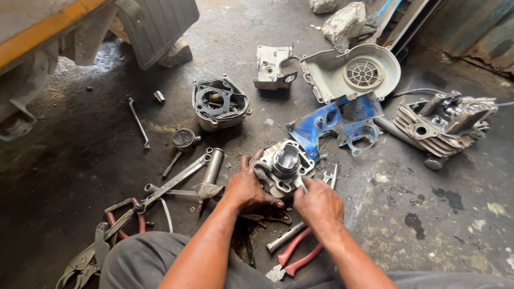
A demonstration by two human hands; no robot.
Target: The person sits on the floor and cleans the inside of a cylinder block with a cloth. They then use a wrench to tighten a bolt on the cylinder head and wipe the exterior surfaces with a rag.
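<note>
Gripping a grimy metal engine block [285, 167] — shiny piston upright inside, left hand [247, 187] clasping, right hand [318, 202] pinching its edge

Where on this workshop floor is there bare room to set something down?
Bare floor lies right of the right hand, below the finned engine part, and left of the long wrench. It is crowded around the cylinder, left hand and pliers.

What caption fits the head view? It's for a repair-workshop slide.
Left hand steadies a grey metal engine cylinder block on the oily concrete floor while the right hand works its edge.
</note>
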